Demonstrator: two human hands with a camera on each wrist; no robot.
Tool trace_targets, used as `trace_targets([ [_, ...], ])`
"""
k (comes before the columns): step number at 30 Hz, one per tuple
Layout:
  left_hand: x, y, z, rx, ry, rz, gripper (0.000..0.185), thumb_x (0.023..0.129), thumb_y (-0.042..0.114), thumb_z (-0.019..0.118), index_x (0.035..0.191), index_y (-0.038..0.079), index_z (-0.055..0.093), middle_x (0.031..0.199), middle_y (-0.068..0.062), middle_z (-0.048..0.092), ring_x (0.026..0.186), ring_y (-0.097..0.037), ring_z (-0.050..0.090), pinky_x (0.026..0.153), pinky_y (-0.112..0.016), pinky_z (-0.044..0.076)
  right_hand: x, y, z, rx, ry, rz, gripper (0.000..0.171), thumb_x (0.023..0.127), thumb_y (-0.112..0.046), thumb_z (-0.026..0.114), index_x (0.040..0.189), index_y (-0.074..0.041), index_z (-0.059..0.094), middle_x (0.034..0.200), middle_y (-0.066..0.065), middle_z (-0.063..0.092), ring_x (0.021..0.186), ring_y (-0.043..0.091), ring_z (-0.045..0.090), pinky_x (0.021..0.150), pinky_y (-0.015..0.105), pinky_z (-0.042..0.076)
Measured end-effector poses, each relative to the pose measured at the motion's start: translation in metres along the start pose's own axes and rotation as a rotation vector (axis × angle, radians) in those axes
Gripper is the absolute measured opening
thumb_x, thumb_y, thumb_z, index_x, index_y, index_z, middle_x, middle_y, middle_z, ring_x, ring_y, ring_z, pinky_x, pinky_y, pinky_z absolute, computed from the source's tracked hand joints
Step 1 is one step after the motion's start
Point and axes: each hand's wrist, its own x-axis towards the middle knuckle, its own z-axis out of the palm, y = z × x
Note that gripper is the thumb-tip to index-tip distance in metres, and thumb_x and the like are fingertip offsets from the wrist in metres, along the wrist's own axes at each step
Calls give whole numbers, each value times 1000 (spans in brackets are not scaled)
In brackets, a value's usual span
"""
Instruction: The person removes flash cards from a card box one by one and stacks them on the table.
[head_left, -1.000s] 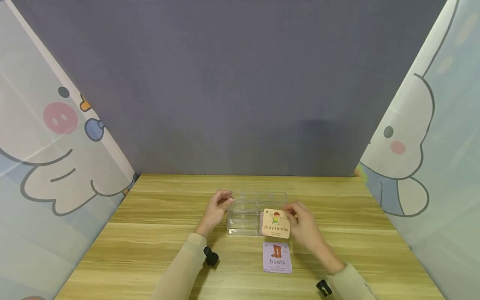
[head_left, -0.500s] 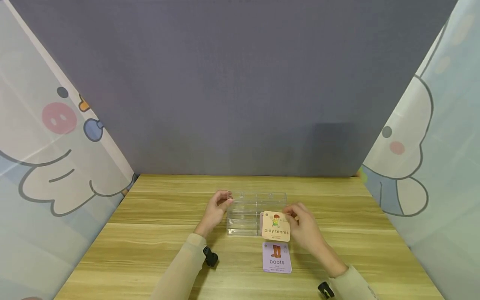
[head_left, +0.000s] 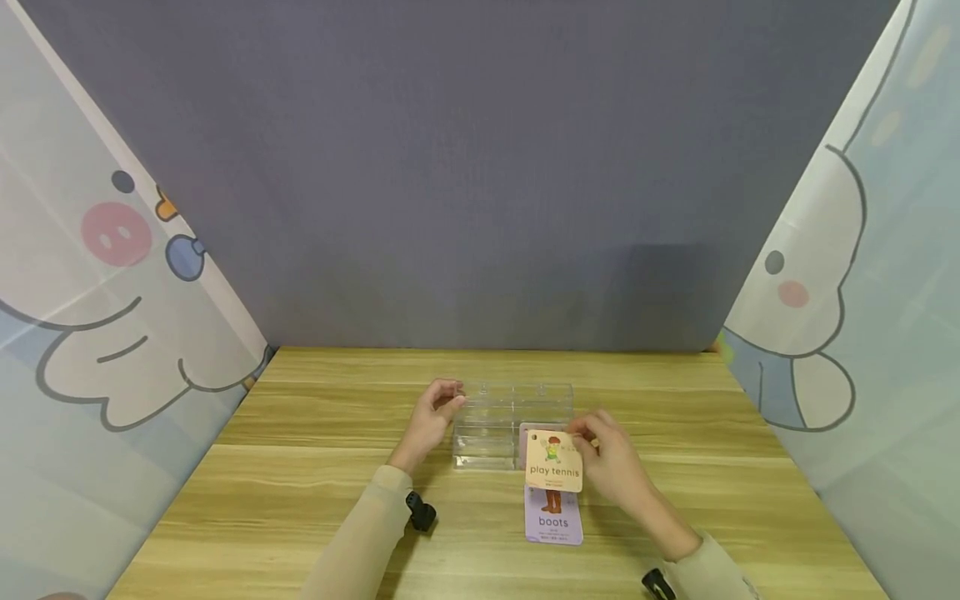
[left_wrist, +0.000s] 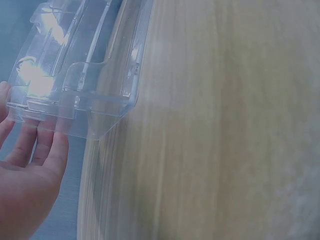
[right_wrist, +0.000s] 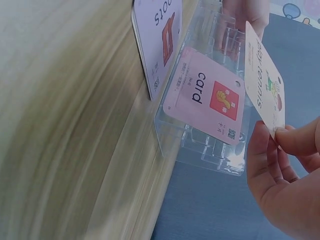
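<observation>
A clear plastic tiered rack (head_left: 484, 447) with two columns of slots stands on the table. My left hand (head_left: 432, 421) grips its left side near the top, thumb in front and fingers behind, as the left wrist view shows. Between thumb and fingers my right hand (head_left: 611, 458) pinches a cream "play tennis" card (head_left: 553, 472) by its edge, held in front of the rack. A pink card (right_wrist: 206, 95) reading "card" leans in the rack's lower right slot, largely covered in the head view. Nearer me, a purple "boots" card (head_left: 553, 525) lies on the table, its top overlapped by the cream card.
The wood-grain table (head_left: 315, 467) ends at a dark grey panel (head_left: 480, 183) behind. Cartoon-print curtains (head_left: 172, 325) hang on both sides. Each wrist wears a small black camera (head_left: 422, 511).
My right hand has lowered the cream card and brought it toward me, so more of the pink card shows and the top of the purple card is covered. The left hand has stayed put.
</observation>
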Motion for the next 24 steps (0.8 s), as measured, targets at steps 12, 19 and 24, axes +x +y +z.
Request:
trace_targets([
  [12, -1, 1, 1, 11, 12, -10, 31, 102, 8, 62, 131, -2, 58, 124, -23, 61, 112, -28, 58, 97, -42, 47, -4, -4, -2, 10, -40, 36, 23, 88, 14, 68, 97, -7, 70, 96, 0, 60, 86, 16, 56, 68, 25, 52],
  [19, -12, 33, -1, 19, -20, 3, 26, 102, 5, 61, 127, -2, 60, 121, -24, 62, 111, -30, 59, 96, -43, 48, -7, -4, -1, 9, -76, 53, 23, 88, 13, 68, 96, -8, 70, 95, 0, 59, 86, 15, 57, 72, 25, 53],
  [24, -12, 31, 0, 12, -15, 14, 26, 102, 6, 62, 127, -2, 60, 120, -20, 62, 111, -30, 59, 96, -43, 48, -8, -6, -1, 30, -105, 90, 23, 88, 13, 67, 97, -8, 70, 98, 2, 59, 88, 16, 57, 72, 24, 53],
])
